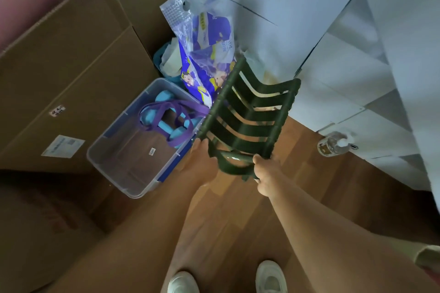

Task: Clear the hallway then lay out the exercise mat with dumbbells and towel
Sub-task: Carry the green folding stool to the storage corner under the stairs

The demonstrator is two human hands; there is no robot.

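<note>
Green slatted stool [245, 129] was held tilted above the wooden floor [309, 197], left hand [202, 157] and right hand [264, 173] each curled around its near end, blue dumbbells [164, 126] lay in a clear bin [133, 194] just left, cardboard boxes [71, 66] beyond.

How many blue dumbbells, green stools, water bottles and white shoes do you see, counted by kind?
Blue dumbbells: 2
Green stool: 1
Water bottle: 1
White shoes: 2
Total: 6
</note>
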